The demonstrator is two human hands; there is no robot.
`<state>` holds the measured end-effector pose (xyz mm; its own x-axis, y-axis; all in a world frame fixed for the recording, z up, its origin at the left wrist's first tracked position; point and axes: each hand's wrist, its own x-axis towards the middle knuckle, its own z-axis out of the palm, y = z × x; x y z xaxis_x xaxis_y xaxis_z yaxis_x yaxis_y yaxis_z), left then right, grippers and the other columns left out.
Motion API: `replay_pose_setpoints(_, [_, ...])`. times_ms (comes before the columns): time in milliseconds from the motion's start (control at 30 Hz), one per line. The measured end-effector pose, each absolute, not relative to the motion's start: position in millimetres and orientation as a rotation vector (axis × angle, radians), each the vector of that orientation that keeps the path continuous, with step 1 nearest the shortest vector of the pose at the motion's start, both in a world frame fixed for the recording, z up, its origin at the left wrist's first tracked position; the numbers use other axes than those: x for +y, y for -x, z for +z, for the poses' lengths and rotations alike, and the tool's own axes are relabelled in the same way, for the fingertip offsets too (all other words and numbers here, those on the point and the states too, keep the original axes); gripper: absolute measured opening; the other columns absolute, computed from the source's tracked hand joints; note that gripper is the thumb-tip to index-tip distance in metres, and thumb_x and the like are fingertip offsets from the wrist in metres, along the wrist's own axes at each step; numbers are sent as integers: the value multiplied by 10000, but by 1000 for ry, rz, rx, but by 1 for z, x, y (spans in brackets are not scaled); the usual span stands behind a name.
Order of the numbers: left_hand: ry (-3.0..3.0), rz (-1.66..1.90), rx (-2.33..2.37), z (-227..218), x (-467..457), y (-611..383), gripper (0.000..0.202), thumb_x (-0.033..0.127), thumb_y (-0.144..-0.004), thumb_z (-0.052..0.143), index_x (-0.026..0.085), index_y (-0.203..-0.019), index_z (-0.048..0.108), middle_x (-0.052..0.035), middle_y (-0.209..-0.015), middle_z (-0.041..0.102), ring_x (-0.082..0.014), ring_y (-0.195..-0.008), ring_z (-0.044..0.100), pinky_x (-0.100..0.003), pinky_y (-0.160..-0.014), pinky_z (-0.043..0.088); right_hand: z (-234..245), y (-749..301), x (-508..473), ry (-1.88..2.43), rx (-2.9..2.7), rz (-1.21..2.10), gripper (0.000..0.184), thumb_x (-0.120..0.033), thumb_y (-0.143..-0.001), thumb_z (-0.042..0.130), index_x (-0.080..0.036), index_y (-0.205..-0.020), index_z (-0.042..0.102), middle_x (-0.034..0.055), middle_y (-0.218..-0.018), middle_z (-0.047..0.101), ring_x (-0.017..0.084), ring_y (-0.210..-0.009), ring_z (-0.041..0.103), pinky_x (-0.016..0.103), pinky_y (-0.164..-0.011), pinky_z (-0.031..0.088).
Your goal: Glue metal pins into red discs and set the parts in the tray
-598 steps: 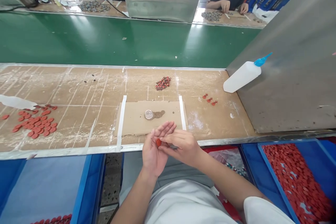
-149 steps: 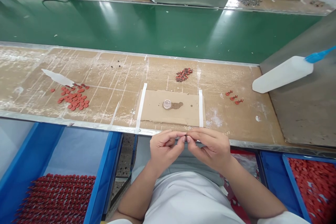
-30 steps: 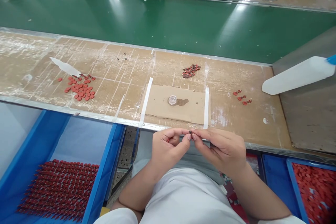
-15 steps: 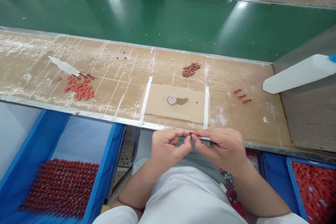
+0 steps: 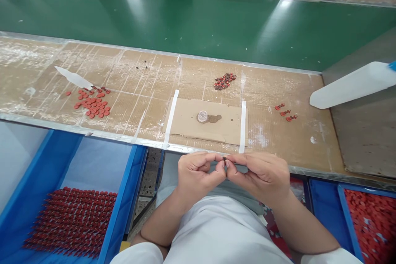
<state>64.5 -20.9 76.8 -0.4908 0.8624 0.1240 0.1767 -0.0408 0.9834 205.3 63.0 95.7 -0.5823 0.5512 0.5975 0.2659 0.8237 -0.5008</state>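
My left hand (image 5: 199,175) and my right hand (image 5: 262,173) meet fingertip to fingertip at the bench's front edge. Pinched between both thumbs and forefingers is a small dark part (image 5: 224,159), mostly covered by the fingers, so its kind cannot be made out. Just beyond the hands lies a taped-down cardboard piece (image 5: 185,128). On it stands a small clear round pot (image 5: 202,116) beside a brown wet-looking stain. Farther back is a pile of small red-and-black parts (image 5: 225,81).
Red discs (image 5: 95,106) lie at the left near a white pointed strip (image 5: 74,77). Three red-based pieces (image 5: 285,113) stand at the right, before a white bottle (image 5: 352,84). Blue trays hold rows of red pieces (image 5: 72,218) at lower left and loose red parts (image 5: 371,222) at lower right.
Both hands stay pinched together in nearly the same place. The fingers have shifted slightly around the small dark part, showing a little more of it.
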Motion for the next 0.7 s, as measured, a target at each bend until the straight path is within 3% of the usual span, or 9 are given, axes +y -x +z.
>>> replay_pose_setpoints(267, [-1009,1598,1637,68,-21,-61,53,169,-724,699,149,-732,747,77,-489,286,-58,-468,253,-223,-465,294,95,-200,62,601,-2177,562,129,-111,-776,738,-216,-843,709,-8,-719,773,136,-563,713,217,-544,583])
replay_pose_setpoints(467, [-804,1548,1558,57,-23,-50,132,275,-761,727,147,-768,756,85,-492,245,-54,-480,213,-226,-476,264,80,-198,62,771,-2009,1285,240,-188,-800,762,-232,-1036,762,15,-897,797,177,-738,772,245,-694,659])
replay_pose_setpoints(600, [-619,1532,1426,49,-29,-39,239,374,-773,749,138,-812,756,84,-498,282,-52,-484,246,-207,-469,267,67,-185,62,875,-1795,1707,230,-271,-798,779,-232,-1024,780,38,-892,795,219,-743,776,310,-703,680])
replay_pose_setpoints(700, [-392,1634,1278,41,-40,-24,302,418,-835,693,125,-888,744,82,-477,327,-42,-440,247,-200,-430,183,61,-165,62,927,-1746,1808,251,-333,-763,809,-205,-979,793,63,-861,793,234,-711,773,317,-691,681])
